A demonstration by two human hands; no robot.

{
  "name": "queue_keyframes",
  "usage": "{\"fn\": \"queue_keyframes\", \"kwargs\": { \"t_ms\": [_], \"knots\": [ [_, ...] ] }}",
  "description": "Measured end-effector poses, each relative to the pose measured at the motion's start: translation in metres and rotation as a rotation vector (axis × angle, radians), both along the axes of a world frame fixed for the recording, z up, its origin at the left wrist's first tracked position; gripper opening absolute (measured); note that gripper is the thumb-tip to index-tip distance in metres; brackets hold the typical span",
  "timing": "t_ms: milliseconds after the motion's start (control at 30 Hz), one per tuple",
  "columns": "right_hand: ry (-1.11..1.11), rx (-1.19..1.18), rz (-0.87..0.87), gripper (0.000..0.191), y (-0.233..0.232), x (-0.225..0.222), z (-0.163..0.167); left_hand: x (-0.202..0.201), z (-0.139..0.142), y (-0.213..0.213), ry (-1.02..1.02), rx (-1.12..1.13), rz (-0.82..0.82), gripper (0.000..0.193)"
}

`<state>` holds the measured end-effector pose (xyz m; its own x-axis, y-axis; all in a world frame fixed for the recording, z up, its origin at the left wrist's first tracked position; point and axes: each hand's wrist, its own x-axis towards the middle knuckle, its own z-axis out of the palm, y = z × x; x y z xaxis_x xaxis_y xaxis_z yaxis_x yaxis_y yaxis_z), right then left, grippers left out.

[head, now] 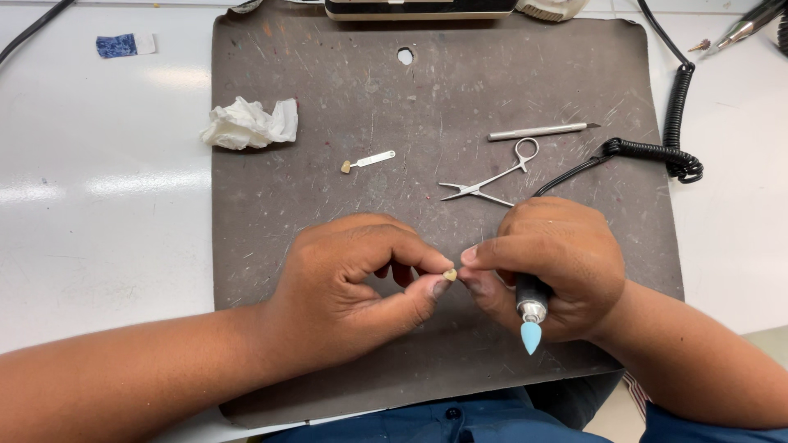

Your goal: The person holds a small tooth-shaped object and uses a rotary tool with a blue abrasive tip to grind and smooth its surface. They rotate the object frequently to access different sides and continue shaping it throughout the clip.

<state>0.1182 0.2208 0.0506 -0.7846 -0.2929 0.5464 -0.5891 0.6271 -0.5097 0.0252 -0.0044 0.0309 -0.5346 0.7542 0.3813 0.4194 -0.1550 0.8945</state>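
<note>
Head view, looking straight down.

Left hand (349,283) curling inward at lower centre of the frame, forearm entering from the lower left corner; thumb and forefinger pinching a small cream-coloured piece (450,275) at their tips. Remaining fingers tucking under the palm.

Right hand (550,267) meeting it from the right, forearm entering from the lower right corner. Gripping a rotary handpiece (532,303) across the palm, its pale blue cone-shaped tip (531,337) pointing down toward the near edge of the frame. Right thumb and forefinger reaching out to touch the same cream piece, so both hands pinching at one spot just right of frame centre.

Working over a dark scratched mat (328,98), hands sitting near its lower edge, wrists overhanging the bottom border. Black coiled cable (677,107) trailing from behind the right hand up to the upper right corner.

Lying on the mat above the hands: small forceps (488,182) just above the right knuckles, a slim metal-handled blade (542,130) further up, a small shade tab (367,161) at centre, crumpled white tissue (249,124) at the mat's upper left edge. Broad open stretch of mat between tissue, tab and left hand. White bench (98,230) spreading left of the mat.
</note>
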Motion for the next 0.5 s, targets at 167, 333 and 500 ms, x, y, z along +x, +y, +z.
{"fn": "queue_keyframes", "kwargs": {
  "t_ms": [167, 333, 500],
  "knots": [
    [0.008, 0.078, -0.145, 0.031, -0.0025, 0.0042, -0.0011, -0.0010, 0.0000, -0.0010, 0.091, 0.041, 0.005, 0.010],
    [-0.005, 0.238, -0.261, 0.051, -0.0043, 0.0026, -0.0041, -0.0007, 0.0003, -0.0020, 0.159, 0.085, 0.018, 0.010],
    [0.009, 0.281, -0.282, 0.059, -0.0060, 0.0018, -0.0054, -0.0009, 0.0015, -0.0032, 0.221, 0.098, 0.006, 0.011]
  ]
}}
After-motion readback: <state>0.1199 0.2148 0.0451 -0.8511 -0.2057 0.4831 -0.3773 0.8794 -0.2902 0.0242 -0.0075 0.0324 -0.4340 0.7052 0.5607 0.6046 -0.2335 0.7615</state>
